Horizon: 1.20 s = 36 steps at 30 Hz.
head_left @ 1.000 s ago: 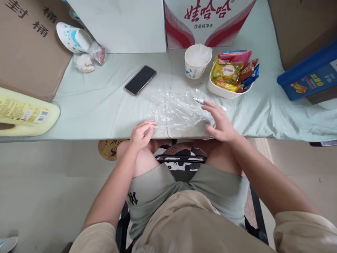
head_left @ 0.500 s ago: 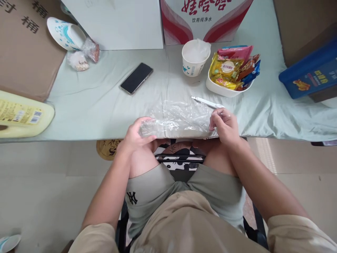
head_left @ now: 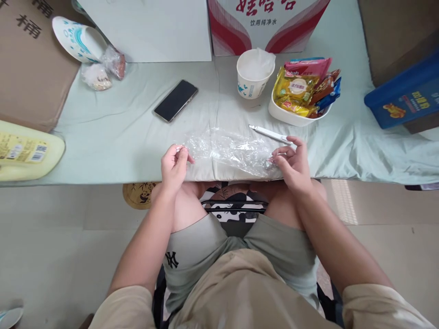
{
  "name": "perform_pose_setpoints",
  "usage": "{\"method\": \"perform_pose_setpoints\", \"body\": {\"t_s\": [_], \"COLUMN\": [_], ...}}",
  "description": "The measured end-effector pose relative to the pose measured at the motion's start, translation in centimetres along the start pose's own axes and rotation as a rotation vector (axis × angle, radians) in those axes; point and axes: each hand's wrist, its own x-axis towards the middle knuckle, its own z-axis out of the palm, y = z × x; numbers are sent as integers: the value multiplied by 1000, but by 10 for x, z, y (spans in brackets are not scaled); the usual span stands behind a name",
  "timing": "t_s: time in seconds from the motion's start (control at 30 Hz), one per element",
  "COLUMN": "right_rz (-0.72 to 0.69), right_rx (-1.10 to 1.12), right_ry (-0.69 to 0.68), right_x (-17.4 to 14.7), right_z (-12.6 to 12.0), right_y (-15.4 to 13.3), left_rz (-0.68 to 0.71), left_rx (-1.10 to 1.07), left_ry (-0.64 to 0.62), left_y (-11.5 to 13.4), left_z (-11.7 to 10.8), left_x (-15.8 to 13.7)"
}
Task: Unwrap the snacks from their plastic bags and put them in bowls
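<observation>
Stretching crumpled clear plastic film (head_left: 233,153) between your two hands, you sit at a cloth-covered worktop (head_left: 120,130), as seen from your head camera. The film lies along the near edge, with your left hand (head_left: 173,168) pinching its left end between closed fingers and your right hand (head_left: 295,168) gripping its right end between thumb and fingertips, the other fingers loosely spread. Just beyond the film, a slim white tool (head_left: 269,133) runs up to your right fingers; whether they touch it, you cannot tell. Farther back, a dark-screened phone (head_left: 176,101) lies left of an upright paper cup (head_left: 253,84), and beside the cup a white tub (head_left: 293,118) holds wrapped snacks (head_left: 298,87)
</observation>
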Motion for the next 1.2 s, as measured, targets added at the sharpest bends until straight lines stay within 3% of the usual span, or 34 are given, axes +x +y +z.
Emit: {"method": "perform_pose_setpoints", "body": {"t_s": [0.17,0.47,0.63,0.8,0.97,1.2], "right_rz": [-5,87,50,28,-7,-187], "right_rx": [-75,-127,-123,-156,-297,-593], "right_ry": [-7,151,34,-126,-72,-79], "right_x": [0,-2,-5,-11,-8,-6], "right_z": [8,12,13,17,19,18], "right_y": [0,-3,-4,-6,-5,0], "left_rz": [76,-132,-211,-205,-192,-316], "left_rx": [33,173,229,325,442,639], "left_ry": [-33,33,71,117,104,19], "left_y": [2,6,4,5,6,21], "left_z": [-3,-4,-3,-4,-11,-19], "left_x": [5,1,-5,-6,-4,-7]}}
